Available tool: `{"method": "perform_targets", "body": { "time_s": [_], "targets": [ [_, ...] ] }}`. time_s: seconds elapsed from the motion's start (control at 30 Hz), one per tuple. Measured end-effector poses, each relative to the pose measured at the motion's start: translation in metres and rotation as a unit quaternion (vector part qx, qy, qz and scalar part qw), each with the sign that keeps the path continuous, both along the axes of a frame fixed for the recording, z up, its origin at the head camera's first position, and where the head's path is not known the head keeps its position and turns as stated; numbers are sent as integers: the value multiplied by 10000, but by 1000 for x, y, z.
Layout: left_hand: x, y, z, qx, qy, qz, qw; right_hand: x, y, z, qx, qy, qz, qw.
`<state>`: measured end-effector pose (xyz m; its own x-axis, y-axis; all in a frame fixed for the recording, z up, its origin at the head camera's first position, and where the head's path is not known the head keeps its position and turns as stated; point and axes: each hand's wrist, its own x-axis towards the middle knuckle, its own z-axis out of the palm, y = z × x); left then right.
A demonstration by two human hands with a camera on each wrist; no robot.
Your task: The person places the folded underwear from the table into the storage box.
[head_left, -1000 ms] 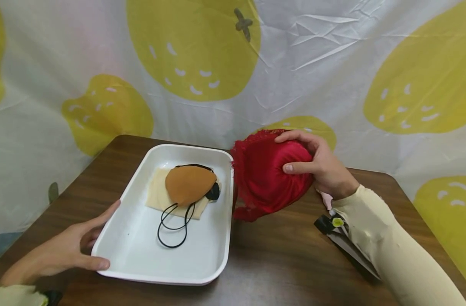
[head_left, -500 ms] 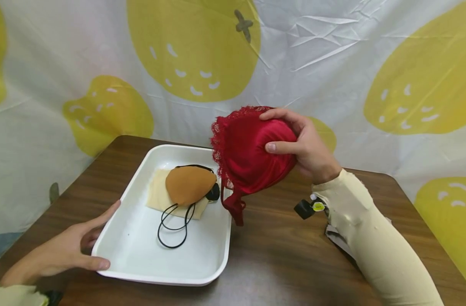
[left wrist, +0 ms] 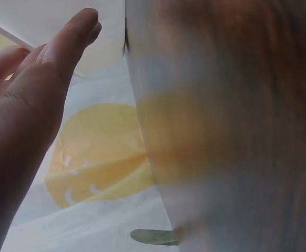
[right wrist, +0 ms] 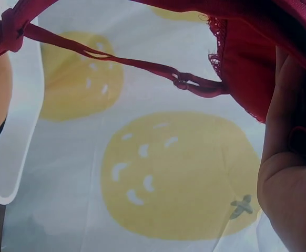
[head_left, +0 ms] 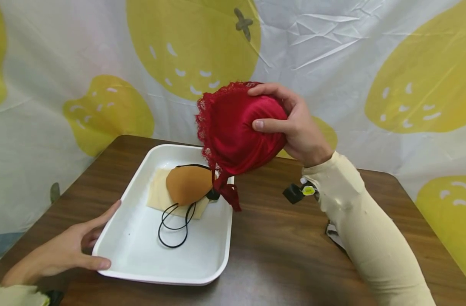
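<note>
Placement seems underway, the right hand [head_left: 299, 127] gripping the red bra [head_left: 234, 131], fingers of the left hand [head_left: 70, 248] spread wide along the white tray [head_left: 141, 255]; lowering leftward is likely needed next.

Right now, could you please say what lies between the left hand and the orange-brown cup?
The head view shows the left wall and floor of the white tray, then part of the cream cloth.

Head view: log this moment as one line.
right hand: grips red bra; left hand: touches white tray; inside it: orange item, cream cloth
</note>
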<state>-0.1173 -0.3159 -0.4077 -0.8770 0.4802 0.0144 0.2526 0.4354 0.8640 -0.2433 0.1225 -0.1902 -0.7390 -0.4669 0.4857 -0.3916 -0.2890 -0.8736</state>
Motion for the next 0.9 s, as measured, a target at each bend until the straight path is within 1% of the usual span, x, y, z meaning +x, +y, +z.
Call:
{"method": "perform_targets", "body": {
  "time_s": [0.1, 0.13, 0.27, 0.47, 0.6, 0.67, 0.73, 0.83, 0.9],
  "targets": [
    [0, 1, -1, 55, 97, -39, 9999, -2, -4, 4, -140, 40, 55, 9999],
    [0, 1, -1, 129, 62, -73, 9999, -2, -5, 5, -193, 49, 75, 9998],
    [1, 1, -1, 187, 137, -127, 9997, -2, -9, 7, -362, 68, 119, 9992],
    [4, 0, -1, 49, 39, -14, 10000, -3, -17, 6, -367, 54, 188, 9991],
    [7, -1, 0, 33, 61, -26, 10000, -6, -24, -1, -292, -92, 281, 9991],
    [7, -2, 0, 123, -6, -57, 9999, -8, -28, -6, -245, -183, 292, 9991],
    [6, -2, 0, 122, -14, -46, 9999, -10, -32, -11, -174, -281, 260, 9991],
    [6, -3, -1, 247, -88, -66, 9996, -14, -39, -20, -23, -358, 157, 9992],
    [7, -4, -2, 286, -36, -104, 9995, -17, -43, -27, 110, -378, 72, 9992]
  ]
}}
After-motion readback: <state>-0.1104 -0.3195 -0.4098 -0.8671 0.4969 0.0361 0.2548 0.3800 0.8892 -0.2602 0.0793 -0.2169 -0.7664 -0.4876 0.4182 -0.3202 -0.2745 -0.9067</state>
